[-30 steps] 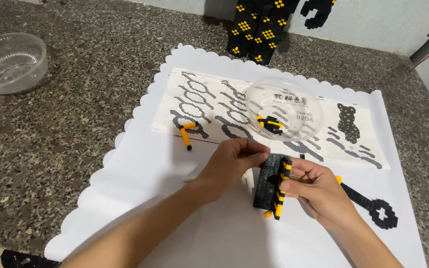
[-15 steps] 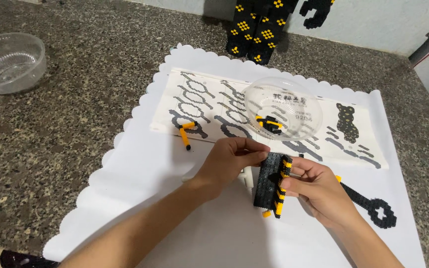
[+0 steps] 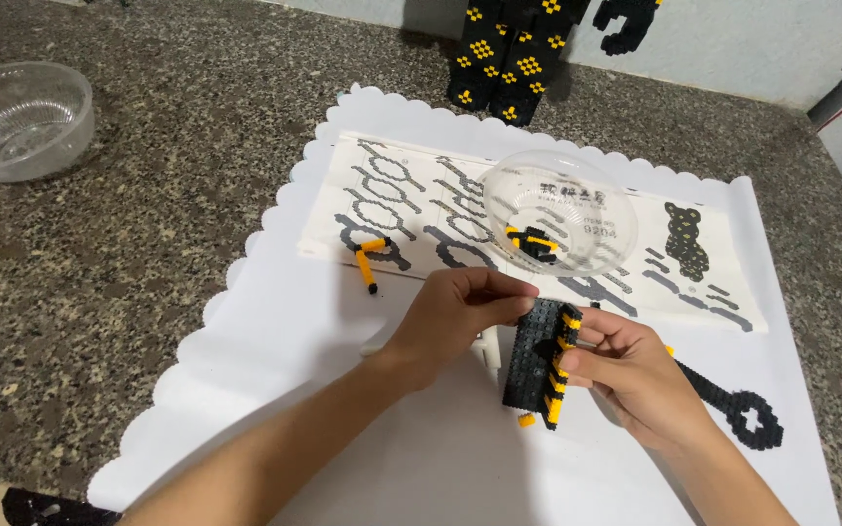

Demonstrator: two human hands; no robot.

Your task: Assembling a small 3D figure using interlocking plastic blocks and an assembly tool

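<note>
- My right hand (image 3: 635, 375) is closed around the black and yellow block piece (image 3: 540, 362) and holds it upright, just above the white scalloped sheet (image 3: 275, 321).
- My left hand (image 3: 455, 317) pinches the top edge of the same piece with fingertips; I cannot tell if a small brick is between them.
- I judge the piece is well built but not finished: loose parts wait in the clear bowl (image 3: 559, 222), and a small yellow and black part (image 3: 369, 261) lies on the instruction sheet (image 3: 421, 195).
- A flat black part (image 3: 738, 414) lies near my right wrist.
- Open room is on the sheet toward me; the counter edge is close at the lower left.
</note>
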